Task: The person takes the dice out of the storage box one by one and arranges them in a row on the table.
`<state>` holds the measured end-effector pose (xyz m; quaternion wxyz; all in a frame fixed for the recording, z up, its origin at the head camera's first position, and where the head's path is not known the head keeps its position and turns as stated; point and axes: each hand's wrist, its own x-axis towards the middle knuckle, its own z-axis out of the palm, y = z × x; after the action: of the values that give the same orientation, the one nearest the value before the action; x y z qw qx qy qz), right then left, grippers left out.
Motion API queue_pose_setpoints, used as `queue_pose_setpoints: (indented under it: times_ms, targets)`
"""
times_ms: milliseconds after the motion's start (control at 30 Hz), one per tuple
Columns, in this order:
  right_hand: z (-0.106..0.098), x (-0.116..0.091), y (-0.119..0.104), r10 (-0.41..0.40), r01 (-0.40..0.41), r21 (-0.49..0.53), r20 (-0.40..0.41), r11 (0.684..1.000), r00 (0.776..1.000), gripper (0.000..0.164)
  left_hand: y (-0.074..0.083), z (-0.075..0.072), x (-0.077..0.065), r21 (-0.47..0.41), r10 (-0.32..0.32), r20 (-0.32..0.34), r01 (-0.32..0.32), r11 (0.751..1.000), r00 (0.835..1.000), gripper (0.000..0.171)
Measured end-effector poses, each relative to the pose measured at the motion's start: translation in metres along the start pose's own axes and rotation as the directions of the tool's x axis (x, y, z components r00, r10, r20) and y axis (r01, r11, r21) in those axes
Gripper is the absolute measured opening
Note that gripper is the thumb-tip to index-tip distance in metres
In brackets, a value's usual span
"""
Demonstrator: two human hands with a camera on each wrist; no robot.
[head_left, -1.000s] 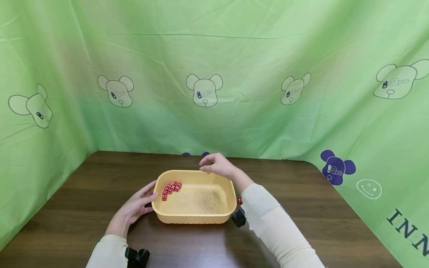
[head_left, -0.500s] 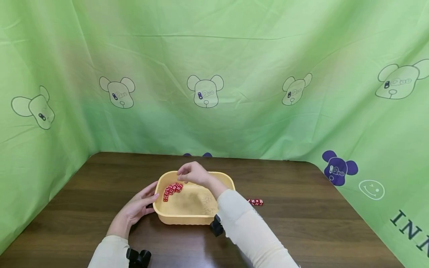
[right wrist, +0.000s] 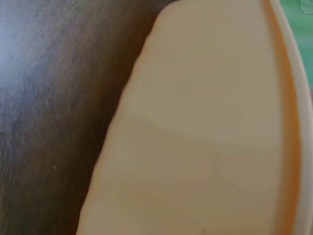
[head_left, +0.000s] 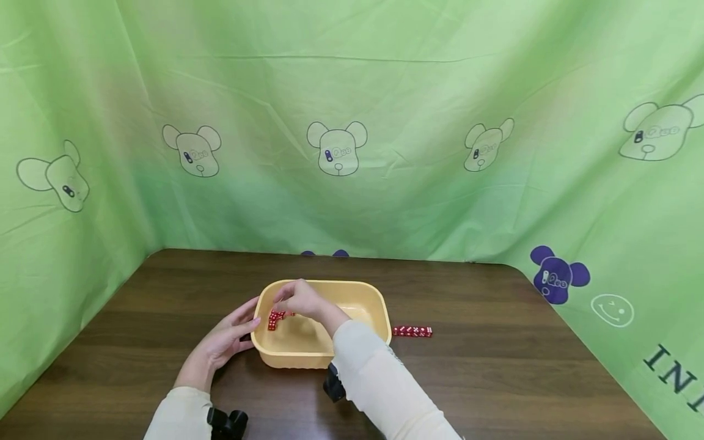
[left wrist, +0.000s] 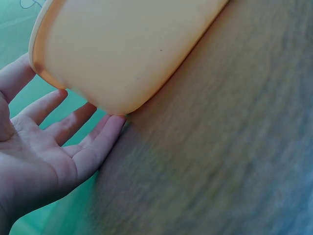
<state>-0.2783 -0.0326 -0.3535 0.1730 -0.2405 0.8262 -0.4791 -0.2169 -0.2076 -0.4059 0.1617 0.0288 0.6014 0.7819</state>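
In the head view my left hand (head_left: 222, 336) holds the left end of a yellow plastic basin (head_left: 319, 354), thumb over the rim. The left wrist view shows its fingers (left wrist: 73, 122) against the basin's outer wall and lower edge. Inside the basin, at the left, lies a cluster of red dice (head_left: 272, 322) with white pips. My right hand (head_left: 299, 299) reaches down over that cluster with bent fingers, covering part of it; whether they grip a die I cannot tell. Only the basin's side wall (right wrist: 195, 122) fills the right wrist view, without the hand.
A straight row of red dice (head_left: 412, 331) lies on the brown wooden table (head_left: 495, 348), just right of the basin. Green cloth (head_left: 407, 201) printed with bear heads surrounds the table's back and sides. Black wrist cameras (head_left: 227, 423) sit by both sleeves.
My right hand has moved left and down from above the basin's back right rim to the dice cluster, uncovering the row on the table. My left hand has stayed at the basin.
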Motion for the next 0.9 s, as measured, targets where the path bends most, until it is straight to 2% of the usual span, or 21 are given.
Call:
queue_pose_setpoints:
  times_ms: [400, 533, 900]
  targets:
    - [0.014, 0.003, 0.009, 0.045, -0.045, -0.043, -0.012, 0.998, 0.999, 0.008, 0.000, 0.001, 0.002, 0.007, 0.008, 0.014, -0.008, 1.000, 1.000, 0.058]
    - [0.018, 0.004, 0.014, 0.083, -0.083, -0.027, -0.005, 0.996, 0.997, 0.007, 0.001, 0.001, 0.002, 0.007, 0.001, 0.013, -0.001, 1.000, 1.000, 0.058]
    - [0.026, 0.007, 0.020, 0.094, -0.094, 0.019, -0.005, 0.995, 0.996, 0.010, 0.001, 0.000, 0.000, 0.013, 0.013, 0.028, -0.014, 1.000, 1.000, 0.058]
